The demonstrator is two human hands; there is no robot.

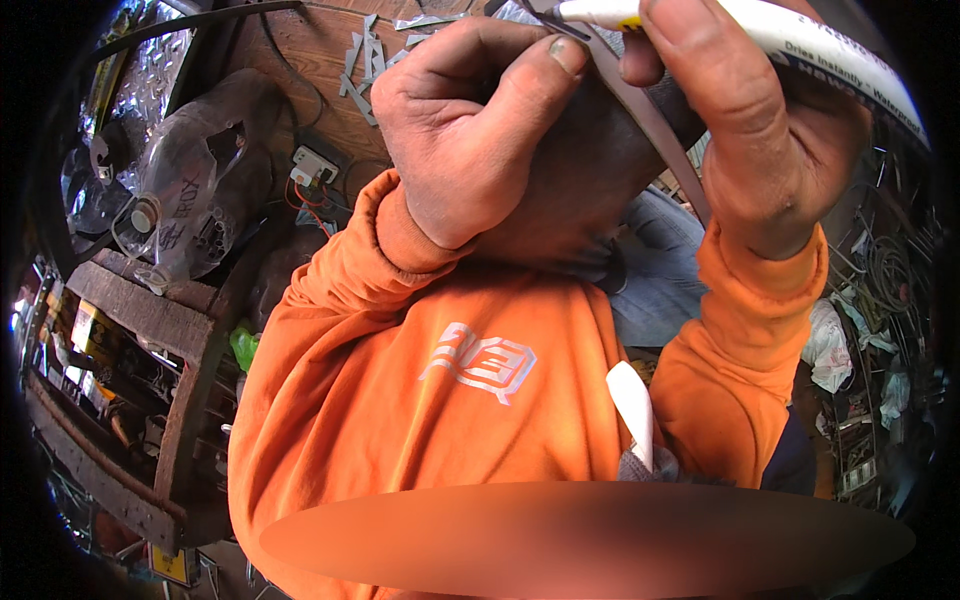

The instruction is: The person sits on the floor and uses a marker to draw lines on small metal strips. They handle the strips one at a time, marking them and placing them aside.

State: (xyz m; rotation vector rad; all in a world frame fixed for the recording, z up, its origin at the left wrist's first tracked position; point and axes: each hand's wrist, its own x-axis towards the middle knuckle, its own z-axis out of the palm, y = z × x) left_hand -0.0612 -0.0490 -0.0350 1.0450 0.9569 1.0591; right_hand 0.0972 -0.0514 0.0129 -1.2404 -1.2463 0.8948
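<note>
We list: one slotted strip (640,103), long axis slanting down rightward from the nearer left hand (465,140), which pinches its upper end; right hand (768,140), right of the strip, gripping white marker (830,50), tip near that end; contact unclear.

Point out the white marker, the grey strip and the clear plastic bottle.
White marker (850,65): head view, on its printed barrel.
Grey strip (646,112): head view, partway along its length.
Clear plastic bottle (178,172): head view, on its side wall.
</note>
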